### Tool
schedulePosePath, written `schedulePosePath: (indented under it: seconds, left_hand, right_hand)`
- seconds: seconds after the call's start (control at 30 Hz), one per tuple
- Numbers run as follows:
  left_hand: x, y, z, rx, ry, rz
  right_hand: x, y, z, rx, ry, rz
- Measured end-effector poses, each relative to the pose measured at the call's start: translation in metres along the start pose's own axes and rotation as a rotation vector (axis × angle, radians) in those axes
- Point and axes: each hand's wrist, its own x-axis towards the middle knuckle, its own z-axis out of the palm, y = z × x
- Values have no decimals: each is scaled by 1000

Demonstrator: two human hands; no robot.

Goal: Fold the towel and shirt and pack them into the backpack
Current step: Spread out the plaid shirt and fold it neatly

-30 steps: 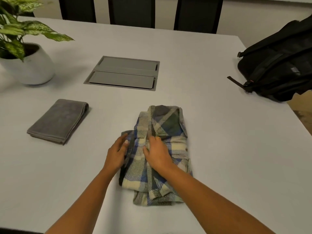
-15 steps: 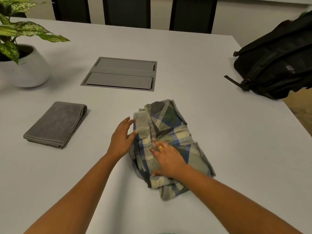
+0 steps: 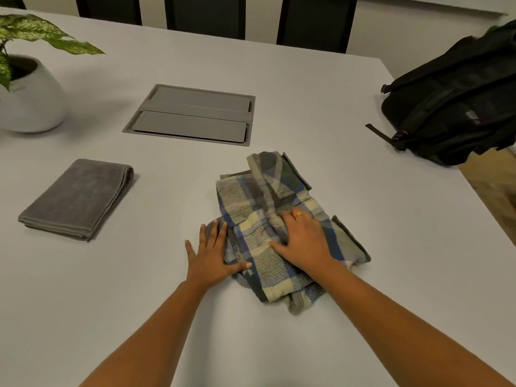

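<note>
A plaid shirt in blue, cream and green lies folded into a loose bundle in the middle of the white table. My right hand presses flat on top of it, a gold ring on one finger. My left hand lies flat against the bundle's left edge, thumb on the cloth. A grey towel, folded into a neat rectangle, rests to the left, apart from both hands. The black backpack sits at the table's far right edge.
A white pot with a green leafy plant stands at the far left. A grey cable hatch is set flush in the table beyond the shirt. Dark chairs line the far side. The table's right edge runs close past the backpack.
The shirt bundle has turned and shifted to the right under my hands. My left hand has slid down its left edge and flattened; my right hand stays pressed on top.
</note>
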Motion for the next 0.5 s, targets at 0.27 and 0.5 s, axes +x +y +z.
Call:
schedulePosePath:
  seconds: [0.27, 0.5]
  left_hand:
    - [-1, -1, 4, 20, 8, -7]
    - [0, -3, 7, 34, 12, -6]
  right_hand:
    - [19, -9, -31, 449, 105, 132]
    - [37, -46, -91, 533, 135, 45]
